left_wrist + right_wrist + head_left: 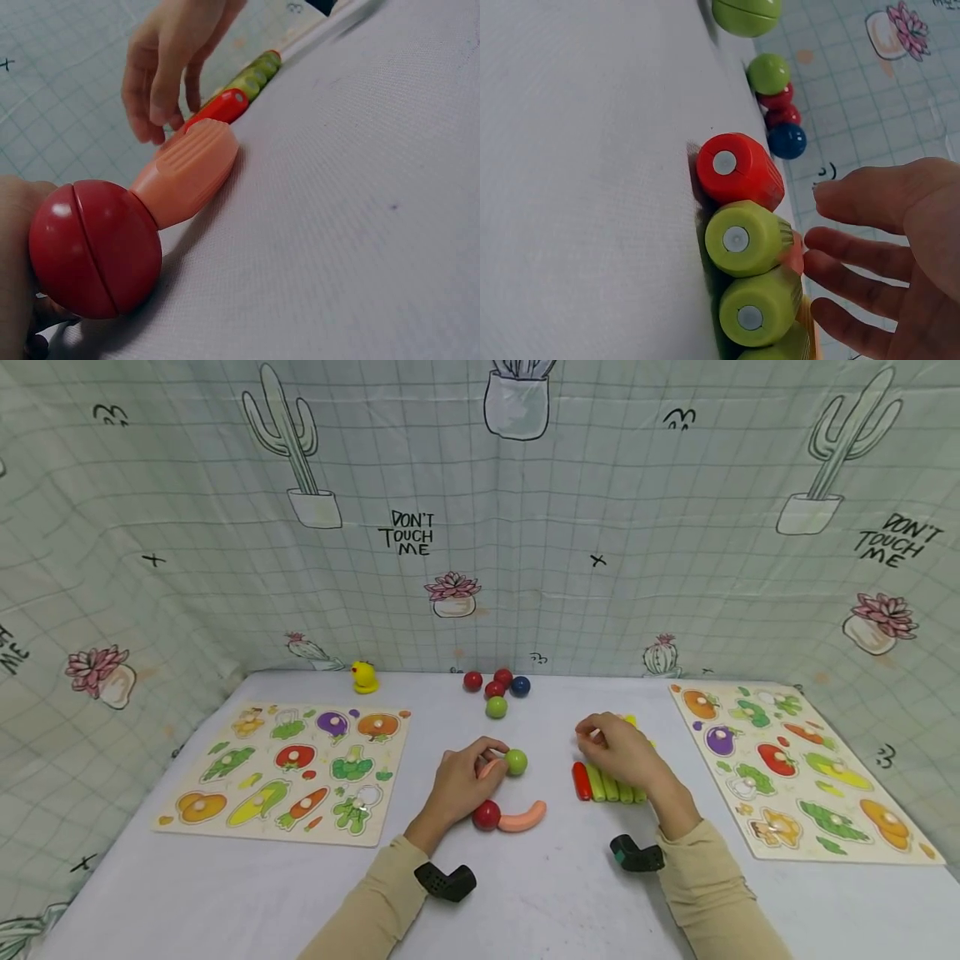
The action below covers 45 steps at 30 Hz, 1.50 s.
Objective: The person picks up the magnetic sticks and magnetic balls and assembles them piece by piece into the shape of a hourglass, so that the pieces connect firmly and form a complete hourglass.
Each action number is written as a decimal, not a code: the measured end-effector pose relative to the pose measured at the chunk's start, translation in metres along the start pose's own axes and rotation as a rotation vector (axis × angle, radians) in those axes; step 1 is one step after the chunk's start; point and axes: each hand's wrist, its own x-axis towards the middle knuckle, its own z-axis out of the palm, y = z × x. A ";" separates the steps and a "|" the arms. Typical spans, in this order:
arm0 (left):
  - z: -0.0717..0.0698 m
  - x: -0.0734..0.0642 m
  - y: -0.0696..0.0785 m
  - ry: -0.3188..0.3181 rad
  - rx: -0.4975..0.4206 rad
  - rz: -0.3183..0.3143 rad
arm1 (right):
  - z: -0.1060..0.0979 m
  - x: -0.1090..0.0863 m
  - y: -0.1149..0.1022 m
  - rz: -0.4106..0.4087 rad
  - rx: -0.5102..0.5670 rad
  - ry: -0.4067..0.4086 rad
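Nearest to the camera come two beige sleeves (382, 906), each with a black wrist camera (446, 882) near the cuff, probably so that it looks along the hand; beyond them, on the white-covered bench (562, 893), the things in work lie between the hands. The left hand (462, 782) is bent low, its fingertips at the front green ball (516, 762), perhaps because a round thing rolls easily; whether this grip is clamped on the ball or only touches it, I cannot tell, since the fingers hide the place. Just nearer to the person, a red ball (487, 816) touches one end of a curved peach piece (525, 817); both rest on the bench, and the piece may serve the ball as a small stop.

Over a row of pieces hangs the right hand (628, 752); its grip is apart, with nothing between thumb and fingers; below it, one red piece (582, 782) and several green pieces (611, 789) lie side by side, ends toward the person, an order which, I suppose, keeps them from rolling. At the sides lie a left board (258, 832) and a right board (862, 854) with vegetable pictures, leaving the middle for the hands; near the far edge are a yellow duck (364, 677) and five small balls (495, 691), out of the arms' way.
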 end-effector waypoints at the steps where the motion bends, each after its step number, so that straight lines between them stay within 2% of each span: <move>1: 0.000 0.000 0.000 0.001 0.002 0.000 | 0.001 0.001 0.000 -0.010 0.005 -0.001; 11: 0.000 0.000 0.001 -0.009 0.006 -0.010 | 0.010 0.001 -0.003 -0.030 -0.019 0.002; 18: 0.001 -0.001 0.002 0.008 0.013 -0.011 | 0.010 -0.001 -0.006 0.022 -0.092 -0.015; 25: 0.002 -0.001 0.003 0.027 0.017 0.004 | 0.013 -0.001 -0.007 -0.048 -0.177 -0.012; 32: 0.003 -0.003 0.002 0.034 0.020 0.020 | 0.017 -0.001 -0.008 0.037 -0.177 -0.038; 35: 0.004 -0.004 0.001 0.039 0.008 0.017 | 0.018 0.000 -0.009 0.050 -0.167 -0.034; 42: 0.003 -0.005 -0.001 0.047 -0.024 0.030 | 0.020 0.001 -0.010 0.047 -0.114 0.041; 45: 0.003 -0.004 0.001 0.029 -0.018 0.032 | 0.021 -0.001 -0.008 0.047 -0.087 0.080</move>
